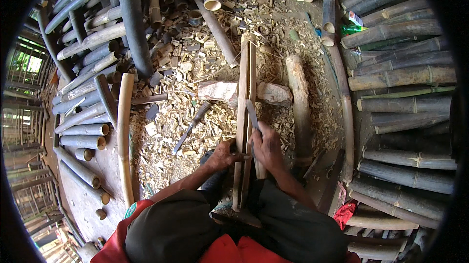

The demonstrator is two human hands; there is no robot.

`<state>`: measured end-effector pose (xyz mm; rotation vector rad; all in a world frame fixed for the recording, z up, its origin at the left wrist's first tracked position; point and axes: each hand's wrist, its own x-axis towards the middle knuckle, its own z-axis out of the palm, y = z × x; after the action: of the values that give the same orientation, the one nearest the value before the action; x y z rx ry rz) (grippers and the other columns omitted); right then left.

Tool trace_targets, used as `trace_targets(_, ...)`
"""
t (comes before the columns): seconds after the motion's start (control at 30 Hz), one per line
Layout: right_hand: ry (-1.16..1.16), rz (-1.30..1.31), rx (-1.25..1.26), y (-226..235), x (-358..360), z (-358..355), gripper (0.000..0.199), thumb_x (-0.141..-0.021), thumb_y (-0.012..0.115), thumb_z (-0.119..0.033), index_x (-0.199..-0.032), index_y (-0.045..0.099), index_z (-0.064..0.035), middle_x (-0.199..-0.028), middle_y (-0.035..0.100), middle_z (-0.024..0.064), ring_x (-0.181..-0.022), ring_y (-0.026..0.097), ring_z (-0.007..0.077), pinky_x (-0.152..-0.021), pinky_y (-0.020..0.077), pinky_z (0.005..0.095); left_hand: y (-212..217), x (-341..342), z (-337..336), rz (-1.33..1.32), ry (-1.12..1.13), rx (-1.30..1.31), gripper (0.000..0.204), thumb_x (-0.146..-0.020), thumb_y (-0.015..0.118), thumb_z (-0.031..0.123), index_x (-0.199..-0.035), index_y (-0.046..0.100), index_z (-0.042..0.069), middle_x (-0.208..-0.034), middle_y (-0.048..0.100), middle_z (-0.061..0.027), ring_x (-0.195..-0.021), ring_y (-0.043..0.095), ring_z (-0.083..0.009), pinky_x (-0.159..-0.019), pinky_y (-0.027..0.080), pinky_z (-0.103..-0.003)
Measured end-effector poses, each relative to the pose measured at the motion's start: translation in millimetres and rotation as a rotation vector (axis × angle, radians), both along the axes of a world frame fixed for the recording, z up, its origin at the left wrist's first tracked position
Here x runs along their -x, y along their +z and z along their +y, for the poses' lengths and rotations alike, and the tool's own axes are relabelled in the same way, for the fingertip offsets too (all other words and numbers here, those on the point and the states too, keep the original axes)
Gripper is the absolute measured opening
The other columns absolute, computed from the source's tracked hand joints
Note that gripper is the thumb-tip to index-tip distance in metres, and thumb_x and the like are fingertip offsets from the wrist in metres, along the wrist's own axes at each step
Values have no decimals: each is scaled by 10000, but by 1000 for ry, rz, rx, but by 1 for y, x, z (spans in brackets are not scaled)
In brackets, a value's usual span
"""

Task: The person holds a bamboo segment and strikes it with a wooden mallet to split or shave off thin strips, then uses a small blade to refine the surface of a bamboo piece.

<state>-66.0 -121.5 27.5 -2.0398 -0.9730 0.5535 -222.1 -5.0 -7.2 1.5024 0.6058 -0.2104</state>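
The left hand (224, 158) grips a long split bamboo piece (243, 92), crossing a wooden block (215, 92) midway between its ends, seemingly for steadiness; the right hand (267, 147) clasps a knife (251, 112), blade toward the block's near edge.

Chisel (193, 124) left of held bamboo (242, 116)
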Motion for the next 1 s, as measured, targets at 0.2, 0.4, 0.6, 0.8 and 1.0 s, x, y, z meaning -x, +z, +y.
trace_targets(0.2,-56,-35,34,23,-63,63,231,-969,558,-195,-973,611,29,-749,621,284,-720,656,440,-654,513,497,-5,3,-5,-14,22,-72,501,-810,845,295,-1140,661,-34,-918,705,-122,-843,639,-195,-778,521,-370)
trace_targets(0.4,5,21,92,29,-23,12,183,-953,565,-158,-943,595,22,-705,605,260,-685,641,446,-634,490,537,-24,8,-5,-55,25,-88,577,-787,851,362,-1140,654,-50,-923,701,-166,-859,658,-247,-795,526,-400)
trace_targets(0.6,-1,-54,78,18,-20,18,173,-955,550,-152,-921,585,13,-723,610,266,-696,633,460,-659,493,543,-21,4,-9,-129,82,-20,581,-784,856,368,-1141,655,-44,-929,702,-166,-858,660,-242,-807,527,-400)
trace_targets(0.8,-24,-169,57,16,-61,70,206,-968,526,-180,-946,607,8,-758,638,261,-678,652,446,-647,516,524,-27,4,-5,-77,13,-103,587,-783,861,354,-1158,645,-42,-924,701,-161,-857,658,-236,-806,524,-397)
trace_targets(1.0,-11,-149,246,37,-112,126,359,-973,519,-241,-1111,668,55,-941,700,279,-872,697,419,-810,551,493,-9,1,-1,46,-90,-155,615,-808,842,380,-1204,620,-35,-1008,707,-156,-923,661,-238,-842,518,-395)
